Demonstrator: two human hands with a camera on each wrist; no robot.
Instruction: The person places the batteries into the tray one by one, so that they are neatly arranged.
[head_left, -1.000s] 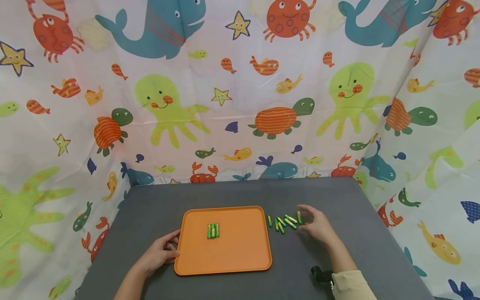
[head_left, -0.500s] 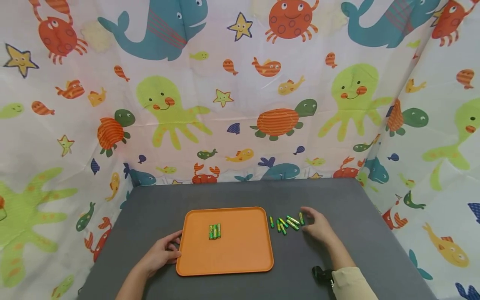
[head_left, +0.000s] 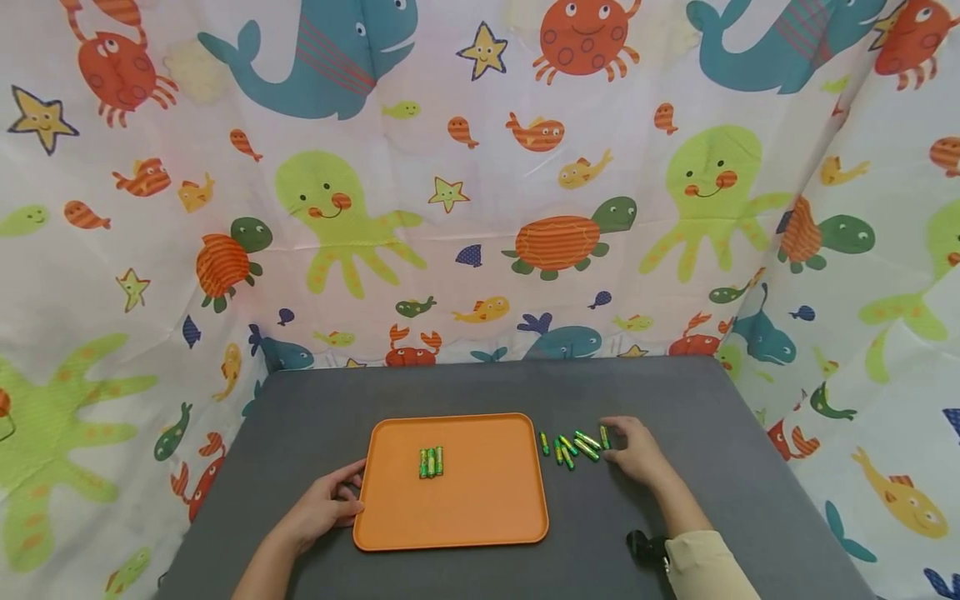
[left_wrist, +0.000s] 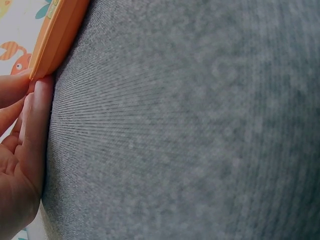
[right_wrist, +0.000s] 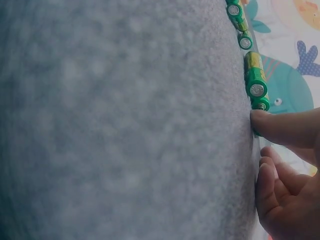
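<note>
An orange tray [head_left: 480,508] lies on the grey table, and my left hand [head_left: 321,506] pinches its left edge. In the left wrist view, the thumb is at the tray's rim [left_wrist: 57,42] and the fingers lie against its underside. Three green-and-gold batteries [head_left: 431,462] lie side by side on the tray. To the tray's right, my right hand [head_left: 637,452] has its thumb and forefinger at the rightmost loose battery [head_left: 604,437], pinching it. In the right wrist view the thumb [right_wrist: 280,125] partly hides that battery.
Several more loose batteries [head_left: 567,450] lie between the tray and my right hand. A black device [head_left: 643,547] is on my right wrist, by the light sleeve [head_left: 705,567]. A curtain [head_left: 465,233] printed with sea animals surrounds the grey table [head_left: 450,392].
My right thumb and forefinger have come in closer around the rightmost battery. The left hand stays at the tray's edge, and the head view has shifted slightly.
</note>
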